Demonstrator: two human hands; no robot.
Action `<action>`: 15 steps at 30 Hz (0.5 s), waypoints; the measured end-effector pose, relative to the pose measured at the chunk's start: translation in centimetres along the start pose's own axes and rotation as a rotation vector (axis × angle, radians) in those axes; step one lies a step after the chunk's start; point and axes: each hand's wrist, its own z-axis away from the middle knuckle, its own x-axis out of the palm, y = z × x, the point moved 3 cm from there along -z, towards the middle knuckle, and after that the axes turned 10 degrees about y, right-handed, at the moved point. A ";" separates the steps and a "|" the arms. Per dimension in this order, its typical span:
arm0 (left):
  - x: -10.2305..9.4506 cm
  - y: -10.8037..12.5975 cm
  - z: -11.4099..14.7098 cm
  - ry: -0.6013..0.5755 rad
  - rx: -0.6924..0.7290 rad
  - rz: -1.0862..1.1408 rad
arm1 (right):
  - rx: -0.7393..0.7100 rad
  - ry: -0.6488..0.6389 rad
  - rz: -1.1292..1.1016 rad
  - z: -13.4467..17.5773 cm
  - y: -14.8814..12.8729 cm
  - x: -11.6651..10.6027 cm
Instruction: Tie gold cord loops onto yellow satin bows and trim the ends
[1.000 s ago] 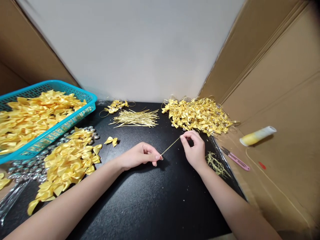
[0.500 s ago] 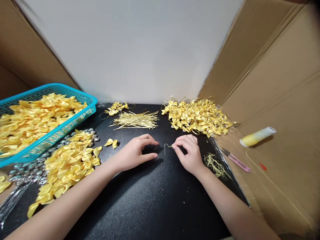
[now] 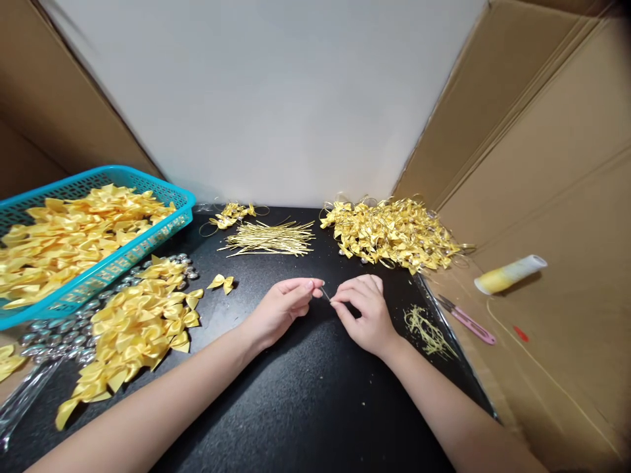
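Observation:
My left hand [image 3: 292,303] is closed, its thumb and fingertips pinched at the upper end of a thin strand [image 3: 326,295]. Opposite it, my right hand [image 3: 365,309] pinches the lower end between thumb and forefinger. The strand spans the small gap between my fingertips, above the black tabletop [image 3: 296,407]; whether it is thread or wire is too fine to tell. A single yellow ribbon bow [image 3: 221,283] lies left of my left hand. Behind my hands is a bundle of gold ties [image 3: 271,237].
A turquoise basket [image 3: 191,200] of yellow bows stands at left, near loose bows [image 3: 138,322] and silvery beads [image 3: 59,338]. Finished-looking bows with loops [image 3: 394,230] are heaped back right. Thread scraps [image 3: 428,330], pink snips [image 3: 468,320] and a thread spool [image 3: 510,274] lie right.
My left hand has gone from open, thumb and fingers apart, to pinching the strand. My right hand has kept its pinch and moved slightly down and left.

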 end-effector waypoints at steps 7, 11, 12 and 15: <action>0.2 0.3 0.6 0.043 0.135 -0.338 | -0.084 -0.033 0.033 0.1 -0.6 0.0; 0.4 0.3 0.9 -0.056 0.191 -0.466 | -0.101 -0.053 0.046 0.1 -0.6 0.1; 0.4 0.3 0.9 -0.079 0.218 -0.500 | -0.099 -0.056 0.047 0.1 -0.5 0.1; 0.2 0.4 0.9 -0.139 0.287 -0.577 | -0.081 -0.069 0.048 0.3 -0.3 0.2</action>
